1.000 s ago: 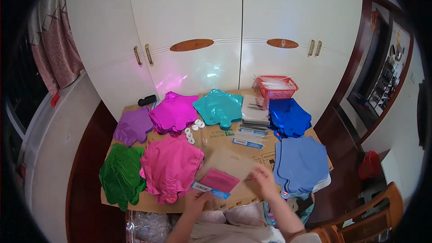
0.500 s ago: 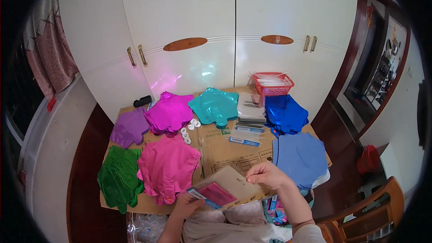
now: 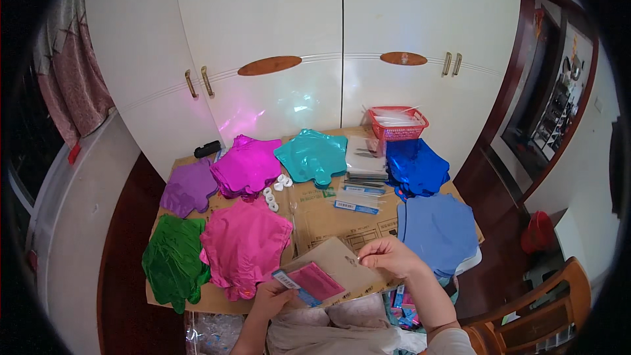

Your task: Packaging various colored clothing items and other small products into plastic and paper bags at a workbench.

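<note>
A clear plastic bag (image 3: 338, 256) with a blue printed band is tilted over the table's near edge. Inside it lies a folded pink foil sheet (image 3: 317, 281). My left hand (image 3: 275, 297) is closed on the bag's lower left corner, by the band. At its upper right edge my right hand (image 3: 384, 254) pinches with thumb and forefinger; a small pale bit shows at the fingertips, too small to name. Just left of the bag lies a stack of pink foil balloons (image 3: 246, 246), flat and uninflated. Light blue foil balloons (image 3: 439, 233) are stacked beyond my right hand.
Flat foil balloons in green (image 3: 174, 260), purple (image 3: 189, 187), magenta (image 3: 246, 165), teal (image 3: 311, 158) and dark blue (image 3: 417, 167) ring the cardboard-covered table (image 3: 315, 223). White rolls (image 3: 271, 198), a bag stack (image 3: 367, 161) and a red basket (image 3: 397, 131) stand farther back. A wooden chair (image 3: 559, 296) is at right.
The bag has tilted up slightly, its far edge a little farther from me. Both hands keep nearly the same places and grips.
</note>
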Motion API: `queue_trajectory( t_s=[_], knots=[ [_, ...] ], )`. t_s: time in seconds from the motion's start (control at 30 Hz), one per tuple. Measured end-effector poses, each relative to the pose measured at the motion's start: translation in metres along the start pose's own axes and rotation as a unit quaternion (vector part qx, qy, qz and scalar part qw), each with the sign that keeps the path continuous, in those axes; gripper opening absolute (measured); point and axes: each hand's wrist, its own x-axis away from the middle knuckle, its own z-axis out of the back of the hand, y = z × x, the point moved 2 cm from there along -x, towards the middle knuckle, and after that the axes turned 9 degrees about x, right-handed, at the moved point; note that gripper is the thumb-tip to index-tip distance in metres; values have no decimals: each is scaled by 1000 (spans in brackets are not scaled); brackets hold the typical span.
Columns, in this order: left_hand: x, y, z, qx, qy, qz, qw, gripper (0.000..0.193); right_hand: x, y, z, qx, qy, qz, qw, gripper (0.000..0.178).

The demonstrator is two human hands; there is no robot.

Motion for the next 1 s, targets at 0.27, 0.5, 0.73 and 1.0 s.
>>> queue_trajectory(
  t_s=[0.27,0.5,0.73,1.0],
  knots=[
    [3,9,-12,4,33,35,999,9,0,-4,-9,146,129,25,980,14],
    [-3,-6,-21,-23,55,10,998,23,-20,21,9,205,148,6,967,6],
    [0,24,-50,-527,65,-283,799,35,-55,56,39,392,133,-48,909,12],
    [0,1,-52,-609,-41,-309,729,35,-64,50,-20,580,87,305,751,28]
  ],
)
